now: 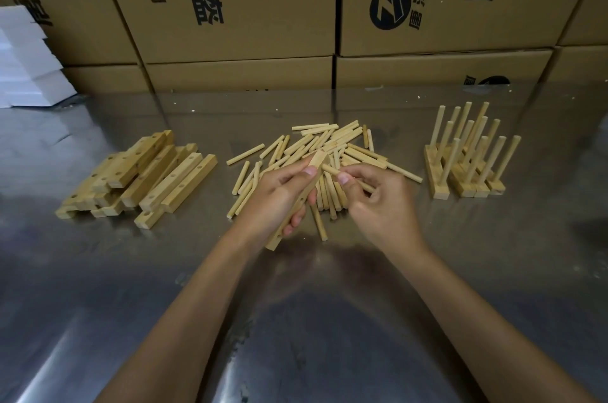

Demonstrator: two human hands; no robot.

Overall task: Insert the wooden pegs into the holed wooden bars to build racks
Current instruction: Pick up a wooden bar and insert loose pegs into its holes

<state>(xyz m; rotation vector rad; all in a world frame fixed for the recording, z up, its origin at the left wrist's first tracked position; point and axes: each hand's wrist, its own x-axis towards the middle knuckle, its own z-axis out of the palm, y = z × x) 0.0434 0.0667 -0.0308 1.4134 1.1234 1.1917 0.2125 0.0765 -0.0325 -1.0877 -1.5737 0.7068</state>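
Far left of the left hand: stack of unused holed bars (138,178) on the metal table (329,320), roughly a dozen, none with pegs, so plenty left to do. Left hand (279,198) is wrapped around one bar (297,201), thumb on top near its far end, fingers curled underneath; the bar is tilted, near end pointing back toward the person, two empty holes visible on its side. Behind and under both hands: loose peg pile (316,152), still large. Right hand (378,201) pinches a single peg (332,169) between thumb and forefinger, other fingers curled; the peg tip is touching or just beside the bar's upper end, can't tell if it is actually seated in a hole yet. Judgement: first peg of this bar going in, remaining holes to follow. Right of the right hand, well apart: finished racks (467,172) standing together, pegs upright, looks like several bars done. Overall maybe a quarter through. Cardboard boxes (230,7) behind everything.
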